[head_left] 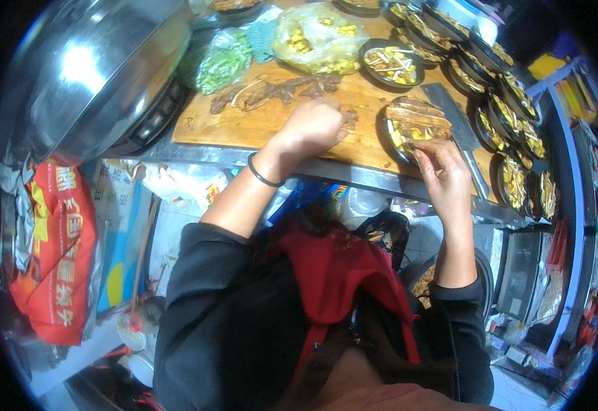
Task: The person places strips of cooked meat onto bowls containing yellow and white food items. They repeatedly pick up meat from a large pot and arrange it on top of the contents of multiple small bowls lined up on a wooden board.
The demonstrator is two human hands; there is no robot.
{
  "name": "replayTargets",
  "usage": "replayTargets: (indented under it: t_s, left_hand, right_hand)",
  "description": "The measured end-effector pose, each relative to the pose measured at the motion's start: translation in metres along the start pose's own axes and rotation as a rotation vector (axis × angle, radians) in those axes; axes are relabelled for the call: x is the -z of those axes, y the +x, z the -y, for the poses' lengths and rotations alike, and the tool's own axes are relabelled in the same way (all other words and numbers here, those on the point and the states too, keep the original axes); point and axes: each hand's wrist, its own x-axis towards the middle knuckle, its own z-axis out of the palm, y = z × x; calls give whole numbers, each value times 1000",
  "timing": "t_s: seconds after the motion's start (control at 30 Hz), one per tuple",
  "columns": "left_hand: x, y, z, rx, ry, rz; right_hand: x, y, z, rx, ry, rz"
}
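Nearest, a red cloth (333, 270) is worn over dark sleeves. The left hand (314, 128) is curled above the board (199, 129); whether anything is gripped in it cannot be told. The right hand's (445, 169) fingers are bent at the bowl's (387, 133) near rim, a pinch there being unclear. In the bowl, sliced meat (419, 116) is laid over yellow pieces (401, 139). Slices are best settled flat, inside the rim, with fingers kept off the cleaver (455, 116) alongside.
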Motion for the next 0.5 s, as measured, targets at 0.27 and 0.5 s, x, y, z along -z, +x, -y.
replayTargets:
  t_s: [0.27,0.5]
  left_hand:
    - [-4,-8,-3,-129,23,-201]
    - [12,-20,25,109,-34,-351]
  right_hand:
    - [15,-11,-36,-127,104,-218]
    - [14,-29,-103,-84,64,-305]
